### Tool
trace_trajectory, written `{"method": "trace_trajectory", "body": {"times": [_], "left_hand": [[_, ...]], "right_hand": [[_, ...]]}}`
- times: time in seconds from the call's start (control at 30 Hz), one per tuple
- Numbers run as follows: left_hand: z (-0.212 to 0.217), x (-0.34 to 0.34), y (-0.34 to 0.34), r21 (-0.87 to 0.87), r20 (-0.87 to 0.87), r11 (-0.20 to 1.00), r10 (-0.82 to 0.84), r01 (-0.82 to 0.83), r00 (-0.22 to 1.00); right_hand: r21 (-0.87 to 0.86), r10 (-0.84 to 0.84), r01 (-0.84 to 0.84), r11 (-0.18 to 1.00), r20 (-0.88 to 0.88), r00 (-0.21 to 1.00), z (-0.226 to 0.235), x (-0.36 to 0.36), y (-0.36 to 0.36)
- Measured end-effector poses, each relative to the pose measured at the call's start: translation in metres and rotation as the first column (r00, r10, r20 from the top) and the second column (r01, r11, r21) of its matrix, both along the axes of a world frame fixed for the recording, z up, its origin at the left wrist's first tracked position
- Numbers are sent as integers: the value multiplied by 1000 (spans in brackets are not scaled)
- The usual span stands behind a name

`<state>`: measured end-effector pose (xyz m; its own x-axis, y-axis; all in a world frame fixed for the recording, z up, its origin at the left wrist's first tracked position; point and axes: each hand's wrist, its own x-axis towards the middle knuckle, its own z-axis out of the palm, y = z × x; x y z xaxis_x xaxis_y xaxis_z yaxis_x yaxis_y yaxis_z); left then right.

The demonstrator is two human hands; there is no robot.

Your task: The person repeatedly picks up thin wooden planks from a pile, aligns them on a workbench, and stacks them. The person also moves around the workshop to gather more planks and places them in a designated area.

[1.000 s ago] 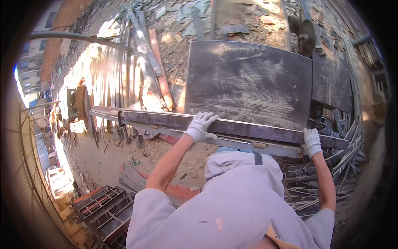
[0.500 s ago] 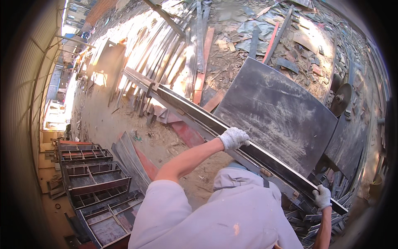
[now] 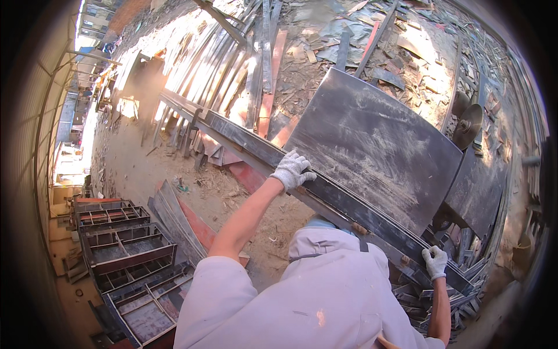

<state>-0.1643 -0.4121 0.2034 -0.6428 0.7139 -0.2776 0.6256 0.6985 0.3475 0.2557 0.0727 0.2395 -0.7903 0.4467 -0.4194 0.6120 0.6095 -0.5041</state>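
A long dark strip of board [image 3: 360,206] runs slantwise across in front of me, its dark face showing along the near side of a dusty flat table plate [image 3: 378,151]. My left hand [image 3: 290,171], in a pale knitted glove, grips the strip's middle part, fingers curled over its top. Near the strip's lower right end, my right hand [image 3: 435,262], gloved alike, holds the edge with bent fingers. Under and beside the strip lies a longer rail [image 3: 325,207], with a dark clamp-like piece [image 3: 196,118] near its far left end.
A round saw-like disc [image 3: 468,127] stands upright beyond the plate's right corner. Long strips [image 3: 203,75] lie piled at the far left, and broken board scraps [image 3: 401,64] cover the far ground. Framed panels [image 3: 128,250] are stacked at the lower left, beside leaning boards [image 3: 174,212].
The strip has tipped, so its dark face shows where a bright narrow edge showed before. My left hand has moved leftward along it; my right hand stays near its end. The view has shifted slightly.
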Motion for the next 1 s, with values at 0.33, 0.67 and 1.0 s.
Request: {"method": "trace_trajectory", "body": {"times": [0.33,0.67,1.0], "left_hand": [[-39,-6,3,-7,-35,998,63,-63,997],[-99,-4,34,73,-97,997,23,-16,995],[-71,-12,61,-77,-5,978,-194,193,981]], "right_hand": [[53,79,-81,995,29,996,-29,-5,8],[330,434,-431,840,70,898,-78,16,47],[490,309,-457,743,354,883,-106,19,47]]}}
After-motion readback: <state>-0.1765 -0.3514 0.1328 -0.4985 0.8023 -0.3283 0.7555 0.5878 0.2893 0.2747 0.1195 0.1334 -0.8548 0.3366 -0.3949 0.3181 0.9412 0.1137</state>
